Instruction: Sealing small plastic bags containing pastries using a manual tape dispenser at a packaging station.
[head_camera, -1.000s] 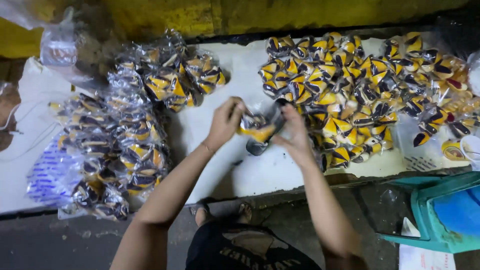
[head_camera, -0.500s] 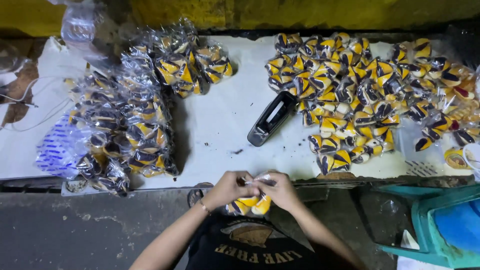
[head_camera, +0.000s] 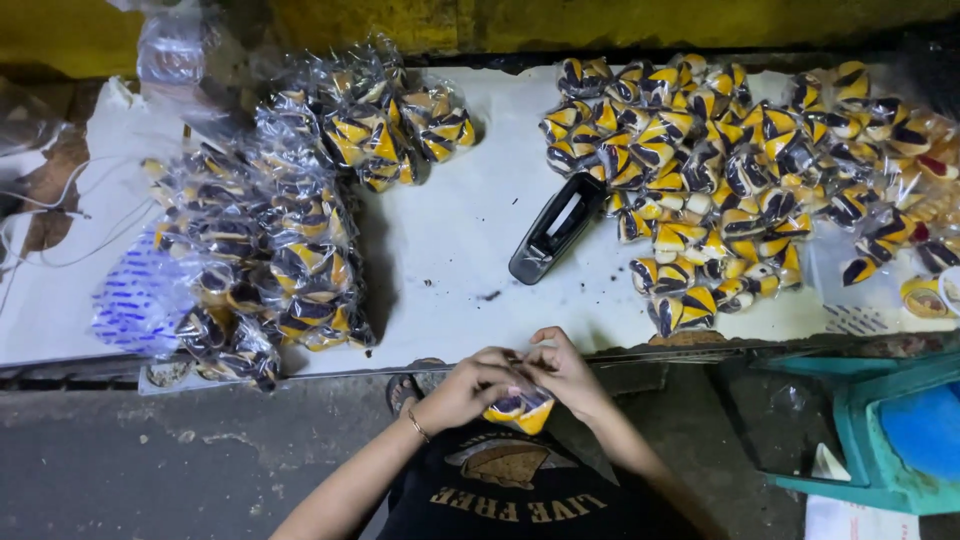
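My left hand (head_camera: 470, 388) and my right hand (head_camera: 566, 372) meet just below the table's front edge, over my lap. Together they pinch the top of a small clear packet of yellow-and-black wrapped pieces (head_camera: 520, 410), which hangs between them. A black stapler (head_camera: 556, 229) lies on the white table (head_camera: 470, 260) above my hands, untouched. A heap of loose yellow-and-black pieces (head_camera: 730, 170) spreads over the right half of the table. Filled clear packets (head_camera: 275, 220) are piled on the left half.
A teal plastic stool (head_camera: 880, 430) stands at the lower right, beside my right arm. A blue-printed plastic bag (head_camera: 135, 305) lies at the table's left front. A clear bag (head_camera: 170, 50) stands at the back left. Dark crumbs dot the table near the stapler.
My hands have drawn back from the stapler on the table to my lap, carrying the small packet. The stapler now lies alone on the table.
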